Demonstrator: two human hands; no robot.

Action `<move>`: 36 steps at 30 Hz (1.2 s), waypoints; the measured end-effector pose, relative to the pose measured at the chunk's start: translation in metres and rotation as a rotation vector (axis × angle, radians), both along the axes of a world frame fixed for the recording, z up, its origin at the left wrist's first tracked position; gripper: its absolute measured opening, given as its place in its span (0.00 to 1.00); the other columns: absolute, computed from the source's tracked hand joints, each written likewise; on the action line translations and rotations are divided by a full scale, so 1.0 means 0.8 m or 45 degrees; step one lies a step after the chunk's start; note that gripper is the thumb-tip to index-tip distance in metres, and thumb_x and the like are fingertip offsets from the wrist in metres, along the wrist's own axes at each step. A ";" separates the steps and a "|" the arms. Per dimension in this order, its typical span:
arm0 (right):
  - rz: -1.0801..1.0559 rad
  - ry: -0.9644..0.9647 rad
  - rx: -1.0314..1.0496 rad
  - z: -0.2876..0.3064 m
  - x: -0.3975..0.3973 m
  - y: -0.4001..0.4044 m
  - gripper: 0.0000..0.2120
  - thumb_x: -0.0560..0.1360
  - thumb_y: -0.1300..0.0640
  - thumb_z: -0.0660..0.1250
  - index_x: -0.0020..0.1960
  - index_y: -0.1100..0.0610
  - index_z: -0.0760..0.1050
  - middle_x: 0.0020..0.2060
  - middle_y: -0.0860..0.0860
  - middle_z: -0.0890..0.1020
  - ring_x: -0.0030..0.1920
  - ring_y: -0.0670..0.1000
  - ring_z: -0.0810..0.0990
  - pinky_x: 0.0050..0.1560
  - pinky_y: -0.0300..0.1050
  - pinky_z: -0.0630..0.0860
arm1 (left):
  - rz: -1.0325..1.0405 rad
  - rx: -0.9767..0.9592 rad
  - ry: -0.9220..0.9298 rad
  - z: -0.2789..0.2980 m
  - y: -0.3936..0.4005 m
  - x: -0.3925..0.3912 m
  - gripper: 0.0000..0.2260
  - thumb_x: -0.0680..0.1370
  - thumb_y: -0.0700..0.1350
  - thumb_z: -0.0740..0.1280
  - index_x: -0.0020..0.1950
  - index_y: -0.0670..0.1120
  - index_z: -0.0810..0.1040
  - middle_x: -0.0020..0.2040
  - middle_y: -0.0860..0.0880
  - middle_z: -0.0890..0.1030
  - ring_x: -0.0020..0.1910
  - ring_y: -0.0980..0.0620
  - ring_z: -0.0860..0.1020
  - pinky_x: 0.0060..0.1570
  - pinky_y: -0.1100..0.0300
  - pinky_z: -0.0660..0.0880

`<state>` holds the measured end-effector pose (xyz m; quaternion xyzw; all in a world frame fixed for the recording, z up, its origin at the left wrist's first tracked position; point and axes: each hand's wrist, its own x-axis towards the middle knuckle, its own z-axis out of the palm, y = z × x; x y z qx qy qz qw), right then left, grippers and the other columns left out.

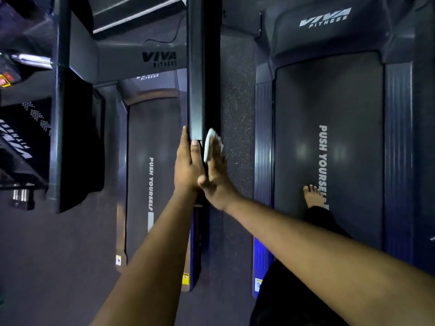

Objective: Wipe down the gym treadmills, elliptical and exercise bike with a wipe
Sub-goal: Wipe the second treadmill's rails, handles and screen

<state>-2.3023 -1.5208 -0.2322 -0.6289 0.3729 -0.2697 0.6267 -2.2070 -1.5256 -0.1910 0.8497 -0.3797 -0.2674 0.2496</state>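
Head view, looking down, dim gym. Dark upright post (196,71) of the left treadmill (154,172) runs from 12 o'clock down to frame centre. Both hands meet at its lower end. Left hand (188,165) lies flat along the post's left face, fingers straight and pointing to 12 o'clock, thumb on the front edge. Right hand (217,175) is spread flat, fingers straight, pressing a white wipe (210,144) against the post's right face; the wipe sits under the fingertips, its edge sticking out at the top. The two hands touch near the thumbs, post between them. Neither hand curls round anything.

Left treadmill belt shows "PUSH YOURSELF" lettering, at 9 o'clock of the hands; its crossbar above reads "VIVA FITNESS". Right treadmill (329,137) fills the 3 o'clock side, same belt lettering, "VIVA FITNESS" on its hood at 1 o'clock. A bare foot (313,196) stands on the right treadmill belt, toes toward 12 o'clock, dark trouser leg (294,278) behind it running to 5 o'clock. Speckled floor strip (237,128) lies between the two treadmills, just right of the post. More dark equipment (23,137) with white lettering sits at the 9 o'clock edge; which machine it is, cannot tell.
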 end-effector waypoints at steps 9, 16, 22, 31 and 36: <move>0.170 0.065 -0.011 -0.004 -0.031 0.024 0.62 0.62 0.16 0.34 0.81 0.59 0.34 0.80 0.51 0.33 0.80 0.49 0.32 0.79 0.62 0.36 | -0.005 -0.018 -0.078 0.010 -0.003 -0.011 0.23 0.87 0.54 0.53 0.83 0.55 0.57 0.80 0.54 0.64 0.77 0.59 0.62 0.73 0.62 0.61; -0.130 -0.075 0.140 0.017 0.016 -0.043 0.56 0.73 0.22 0.40 0.81 0.66 0.41 0.81 0.60 0.41 0.81 0.57 0.38 0.80 0.62 0.41 | 0.011 0.034 -0.071 0.009 -0.005 -0.009 0.23 0.87 0.53 0.55 0.83 0.56 0.57 0.78 0.50 0.69 0.73 0.53 0.69 0.64 0.62 0.64; 0.038 -0.190 0.136 0.006 -0.016 0.048 0.50 0.73 0.22 0.41 0.81 0.56 0.37 0.80 0.50 0.33 0.81 0.54 0.33 0.80 0.64 0.41 | 0.002 -0.013 -0.091 0.011 -0.003 -0.013 0.23 0.87 0.52 0.54 0.83 0.53 0.58 0.80 0.53 0.65 0.76 0.58 0.63 0.72 0.63 0.61; -0.116 -0.102 0.275 -0.005 0.012 -0.045 0.55 0.67 0.17 0.39 0.80 0.56 0.37 0.79 0.49 0.35 0.81 0.52 0.34 0.80 0.58 0.39 | 0.009 -0.007 -0.057 0.014 -0.004 -0.013 0.23 0.87 0.51 0.54 0.83 0.52 0.57 0.80 0.51 0.64 0.75 0.62 0.62 0.69 0.66 0.59; 0.019 -0.136 0.221 0.005 -0.004 0.015 0.56 0.67 0.17 0.40 0.80 0.55 0.36 0.80 0.51 0.34 0.80 0.51 0.32 0.80 0.57 0.37 | 0.013 0.020 -0.059 0.015 -0.006 -0.013 0.23 0.87 0.53 0.54 0.83 0.55 0.56 0.81 0.53 0.63 0.77 0.57 0.63 0.67 0.65 0.59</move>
